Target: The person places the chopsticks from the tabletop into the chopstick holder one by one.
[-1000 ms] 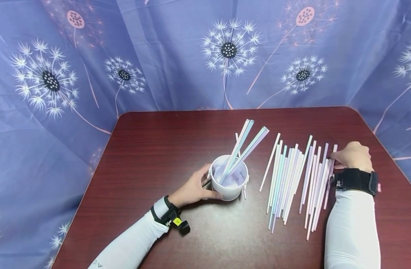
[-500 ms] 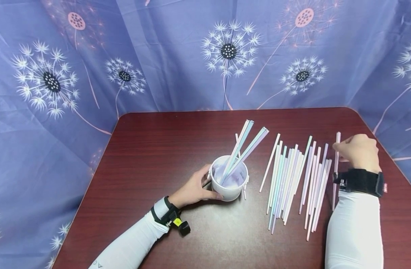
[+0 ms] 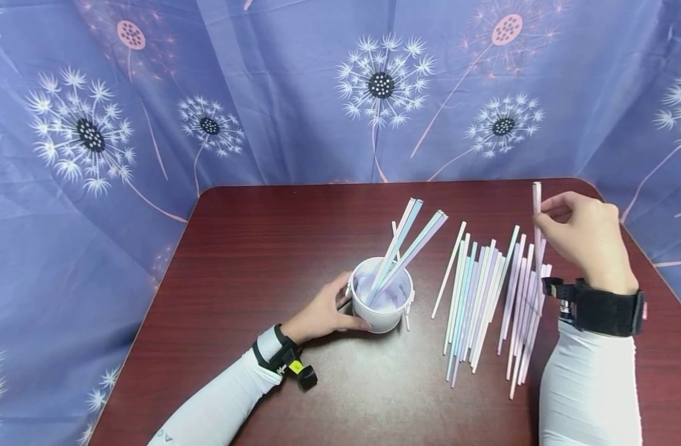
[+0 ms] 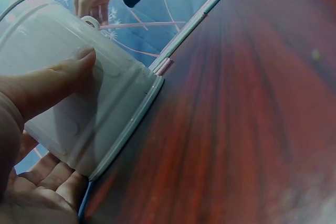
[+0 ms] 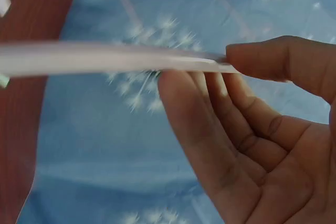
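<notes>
Right now I see the left hand curled around the side of a small white bucket, thumb pressed to its outer wall; the bucket stands upright on the dark red wood-grain table. From the bucket's mouth, pastel straws lean out to the upper right. The right hand has a pale pink straw pinched between thumb and fingers, raised near the table's right side. In my head view its lower end crosses the right-hand group of loose straws; whether it touches them I can't tell. Another group of straws lies between that one and the bucket, with a lone pale straw beside it. A blue dandelion-print curtain hangs behind.
</notes>
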`<state>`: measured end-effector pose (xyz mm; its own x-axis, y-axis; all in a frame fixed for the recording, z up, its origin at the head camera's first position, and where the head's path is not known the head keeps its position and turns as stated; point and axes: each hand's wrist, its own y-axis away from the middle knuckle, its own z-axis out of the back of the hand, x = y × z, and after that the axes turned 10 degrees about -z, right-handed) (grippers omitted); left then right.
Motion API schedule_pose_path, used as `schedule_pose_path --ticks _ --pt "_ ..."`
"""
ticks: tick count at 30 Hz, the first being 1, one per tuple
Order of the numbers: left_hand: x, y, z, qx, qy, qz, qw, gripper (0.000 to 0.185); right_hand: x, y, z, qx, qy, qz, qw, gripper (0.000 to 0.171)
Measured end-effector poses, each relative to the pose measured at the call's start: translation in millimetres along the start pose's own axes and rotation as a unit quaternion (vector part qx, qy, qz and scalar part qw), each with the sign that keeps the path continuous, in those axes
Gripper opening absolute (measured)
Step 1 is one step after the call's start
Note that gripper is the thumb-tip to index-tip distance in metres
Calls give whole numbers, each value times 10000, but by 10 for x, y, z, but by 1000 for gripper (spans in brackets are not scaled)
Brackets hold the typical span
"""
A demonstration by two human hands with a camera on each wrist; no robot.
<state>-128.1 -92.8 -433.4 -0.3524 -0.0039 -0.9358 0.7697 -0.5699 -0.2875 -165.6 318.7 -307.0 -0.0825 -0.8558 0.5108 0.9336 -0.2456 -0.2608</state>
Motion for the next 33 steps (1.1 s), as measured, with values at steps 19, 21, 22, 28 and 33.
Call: schedule_pose_path --ticks 19,21,22,28,33 --pt "-44 5 12 20 54 -9 10000 89 686 217 -272 -341 -2217 1349 9651 14" --pt "-36 2 10 30 68 -5 10000 89 747 287 -198 -75 -3296 1264 9356 16" --pt "-34 2 10 25 77 1 10000 89 783 325 -158 55 -3920 1245 9115 17" --pt "-17 1 7 10 67 4 10000 88 1032 537 46 360 -6650 1442 7319 23" --pt "-16 9 6 2 -14 -44 10000 88 1192 661 115 406 -7526 1552 6387 18"
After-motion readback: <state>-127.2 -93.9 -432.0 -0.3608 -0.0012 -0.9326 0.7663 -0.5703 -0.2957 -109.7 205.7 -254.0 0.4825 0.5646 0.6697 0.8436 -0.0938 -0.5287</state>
